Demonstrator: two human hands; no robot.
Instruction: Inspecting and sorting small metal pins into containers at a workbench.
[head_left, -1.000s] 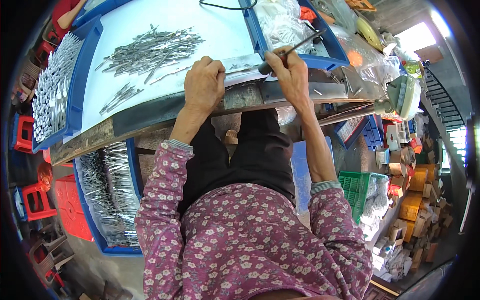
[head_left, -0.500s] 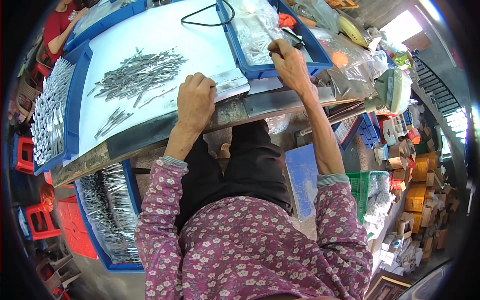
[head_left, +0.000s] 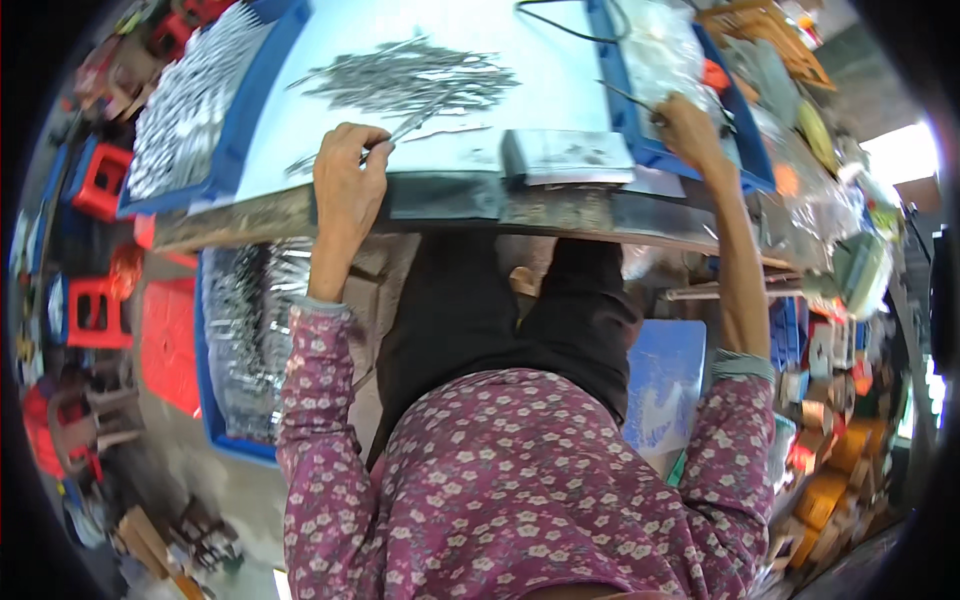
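My left hand (head_left: pixel 350 185) is at the table's near edge, thumb and fingers pinched on a slim metal piece (head_left: pixel 418 120) that slants toward the pile. Beyond it, a loose pile of thin metal pieces (head_left: pixel 410 78) lies on the white table top (head_left: pixel 550 75). My right hand (head_left: pixel 690 135) is closed over the near end of the right blue tray (head_left: pixel 655 155). A thin dark metal piece (head_left: pixel 625 95) sticks out leftward from its fingers. Between my hands, a low block with a pale top (head_left: pixel 570 155) rests at the table edge.
Upright silver sticks fill the left blue tray (head_left: pixel 235 150). Clear plastic bags (head_left: pixel 660 45) lie in the right tray, and a black cord loop (head_left: pixel 570 30) is beside it. Below the table stands a blue bin of metal pieces (head_left: pixel 245 350), near red stools (head_left: pixel 95 310).
The view has turned, shifting the table rightward. My left hand has left the pale-topped block and moved left beside the pile, where it now pinches a slim metal piece. My right hand remains by the tray.
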